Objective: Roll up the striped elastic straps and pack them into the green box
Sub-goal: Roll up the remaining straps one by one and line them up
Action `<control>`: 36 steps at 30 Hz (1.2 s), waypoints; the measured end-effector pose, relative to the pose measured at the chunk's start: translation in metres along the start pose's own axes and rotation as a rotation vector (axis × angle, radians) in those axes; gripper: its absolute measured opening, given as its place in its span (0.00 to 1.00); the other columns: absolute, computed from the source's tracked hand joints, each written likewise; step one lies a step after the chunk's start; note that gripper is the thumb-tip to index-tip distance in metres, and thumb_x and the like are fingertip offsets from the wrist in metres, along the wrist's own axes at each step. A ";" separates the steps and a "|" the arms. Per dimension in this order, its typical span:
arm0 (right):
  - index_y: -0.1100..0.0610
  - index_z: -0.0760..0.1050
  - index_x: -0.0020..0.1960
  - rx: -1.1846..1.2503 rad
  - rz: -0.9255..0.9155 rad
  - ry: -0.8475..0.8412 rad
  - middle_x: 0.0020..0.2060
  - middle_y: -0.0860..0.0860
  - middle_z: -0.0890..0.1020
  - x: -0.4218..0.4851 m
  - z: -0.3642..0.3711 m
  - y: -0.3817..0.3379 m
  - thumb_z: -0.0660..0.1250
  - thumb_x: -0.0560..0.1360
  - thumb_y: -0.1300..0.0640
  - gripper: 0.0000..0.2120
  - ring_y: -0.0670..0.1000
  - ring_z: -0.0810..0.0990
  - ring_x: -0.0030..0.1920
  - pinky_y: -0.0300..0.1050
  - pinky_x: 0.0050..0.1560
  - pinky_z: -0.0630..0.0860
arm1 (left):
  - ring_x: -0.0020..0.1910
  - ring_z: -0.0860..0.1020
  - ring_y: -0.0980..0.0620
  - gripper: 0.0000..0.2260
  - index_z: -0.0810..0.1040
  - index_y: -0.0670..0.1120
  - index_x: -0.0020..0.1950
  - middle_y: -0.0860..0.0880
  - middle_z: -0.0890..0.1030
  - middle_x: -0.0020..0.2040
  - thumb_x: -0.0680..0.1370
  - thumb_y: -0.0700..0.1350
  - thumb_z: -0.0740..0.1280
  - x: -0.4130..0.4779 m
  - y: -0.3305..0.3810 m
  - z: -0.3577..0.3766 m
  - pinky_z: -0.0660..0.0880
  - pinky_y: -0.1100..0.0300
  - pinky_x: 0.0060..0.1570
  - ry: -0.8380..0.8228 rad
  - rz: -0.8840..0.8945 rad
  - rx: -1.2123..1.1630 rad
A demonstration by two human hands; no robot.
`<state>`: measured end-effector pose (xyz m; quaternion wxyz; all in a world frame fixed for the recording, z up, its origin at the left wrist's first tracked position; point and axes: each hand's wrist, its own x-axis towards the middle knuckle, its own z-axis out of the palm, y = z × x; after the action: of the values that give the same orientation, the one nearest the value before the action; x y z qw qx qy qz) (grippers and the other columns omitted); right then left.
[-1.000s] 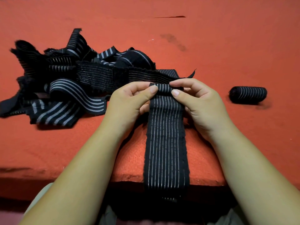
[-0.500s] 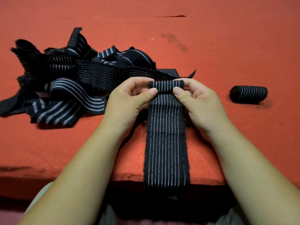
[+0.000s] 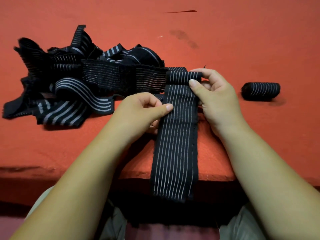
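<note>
Currently right hand (image 3: 214, 99) pinches rolled end of strap (image 3: 174, 153); left hand (image 3: 143, 111) pinches strap edge.

This looks like a small work spot. A wide table (image 3: 242, 32) is covered in rough orange-red cloth with a dark stain (image 3: 183, 38) on it. A big heap of black striped straps (image 3: 86, 80) lies there, and one rolled strap (image 3: 260, 90) sits apart. The person sits close, in pale trousers (image 3: 242, 222). Home or workshop, I cannot tell.
</note>
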<state>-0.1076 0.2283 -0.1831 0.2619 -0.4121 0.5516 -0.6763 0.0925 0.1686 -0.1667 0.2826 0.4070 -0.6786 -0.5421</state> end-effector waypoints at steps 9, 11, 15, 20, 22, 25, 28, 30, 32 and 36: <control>0.52 0.82 0.61 -0.139 -0.053 0.056 0.34 0.39 0.83 -0.004 -0.003 -0.001 0.71 0.82 0.61 0.09 0.40 0.81 0.37 0.36 0.39 0.76 | 0.26 0.78 0.52 0.14 0.82 0.42 0.46 0.45 0.82 0.31 0.79 0.51 0.78 -0.049 0.004 -0.008 0.72 0.62 0.26 -0.139 -0.130 0.316; 0.52 0.82 0.62 -0.149 -0.057 0.068 0.33 0.40 0.83 -0.005 -0.003 -0.001 0.71 0.82 0.61 0.10 0.41 0.81 0.37 0.38 0.40 0.77 | 0.23 0.75 0.52 0.13 0.81 0.40 0.48 0.45 0.81 0.31 0.79 0.50 0.77 -0.058 0.005 -0.010 0.68 0.65 0.22 -0.180 -0.157 0.345; 0.53 0.83 0.62 -0.129 -0.038 0.082 0.35 0.43 0.84 -0.006 -0.003 -0.001 0.71 0.82 0.61 0.10 0.43 0.82 0.38 0.39 0.40 0.78 | 0.17 0.68 0.59 0.10 0.82 0.41 0.49 0.48 0.77 0.27 0.81 0.48 0.75 -0.070 0.006 -0.006 0.60 0.69 0.18 -0.195 -0.147 0.293; 0.52 0.82 0.62 -0.060 0.009 0.080 0.37 0.48 0.85 -0.006 -0.002 -0.003 0.70 0.83 0.61 0.10 0.44 0.83 0.35 0.37 0.33 0.76 | 0.21 0.71 0.57 0.13 0.82 0.40 0.45 0.50 0.80 0.27 0.80 0.49 0.77 -0.069 -0.004 -0.001 0.64 0.66 0.23 -0.197 -0.097 0.349; 0.53 0.82 0.63 -0.045 0.012 0.084 0.36 0.47 0.84 -0.007 -0.003 -0.004 0.70 0.83 0.62 0.10 0.43 0.82 0.33 0.37 0.32 0.75 | 0.22 0.72 0.54 0.16 0.80 0.41 0.41 0.48 0.83 0.29 0.79 0.52 0.78 -0.066 -0.005 0.001 0.65 0.65 0.24 -0.186 -0.068 0.463; 0.54 0.81 0.63 -0.027 0.020 0.081 0.32 0.44 0.83 -0.008 -0.004 -0.004 0.69 0.84 0.63 0.10 0.42 0.80 0.30 0.36 0.29 0.74 | 0.22 0.73 0.54 0.18 0.78 0.46 0.39 0.49 0.85 0.30 0.75 0.57 0.80 -0.059 -0.006 0.003 0.66 0.65 0.23 -0.142 -0.055 0.615; 0.53 0.81 0.63 -0.027 0.013 0.066 0.32 0.45 0.83 -0.007 -0.004 -0.004 0.68 0.84 0.62 0.10 0.44 0.81 0.33 0.37 0.33 0.75 | 0.23 0.77 0.54 0.19 0.78 0.46 0.43 0.49 0.84 0.30 0.73 0.57 0.82 -0.052 -0.010 0.003 0.70 0.63 0.26 -0.101 -0.025 0.615; 0.50 0.82 0.61 -0.009 0.008 0.045 0.37 0.51 0.83 -0.005 -0.004 -0.003 0.69 0.83 0.62 0.10 0.49 0.82 0.37 0.41 0.36 0.77 | 0.25 0.78 0.55 0.17 0.80 0.46 0.46 0.50 0.83 0.32 0.75 0.57 0.80 -0.047 -0.012 0.000 0.71 0.63 0.26 -0.091 0.006 0.515; 0.49 0.82 0.60 0.004 -0.002 0.031 0.38 0.54 0.83 -0.003 -0.003 -0.003 0.69 0.83 0.62 0.10 0.51 0.81 0.39 0.43 0.38 0.78 | 0.28 0.79 0.61 0.13 0.83 0.48 0.49 0.55 0.83 0.34 0.79 0.57 0.77 -0.038 -0.011 -0.001 0.74 0.63 0.31 -0.042 0.076 0.449; 0.48 0.83 0.60 0.016 -0.020 0.000 0.39 0.54 0.82 -0.001 -0.002 -0.002 0.70 0.83 0.62 0.11 0.53 0.81 0.40 0.45 0.41 0.80 | 0.29 0.76 0.58 0.10 0.87 0.47 0.54 0.55 0.81 0.32 0.86 0.51 0.69 -0.017 -0.006 0.004 0.73 0.65 0.31 0.001 0.098 0.103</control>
<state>-0.1082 0.2309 -0.1812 0.2585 -0.4153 0.5420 -0.6833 0.0994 0.1843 -0.1723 0.2882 0.3875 -0.7246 -0.4917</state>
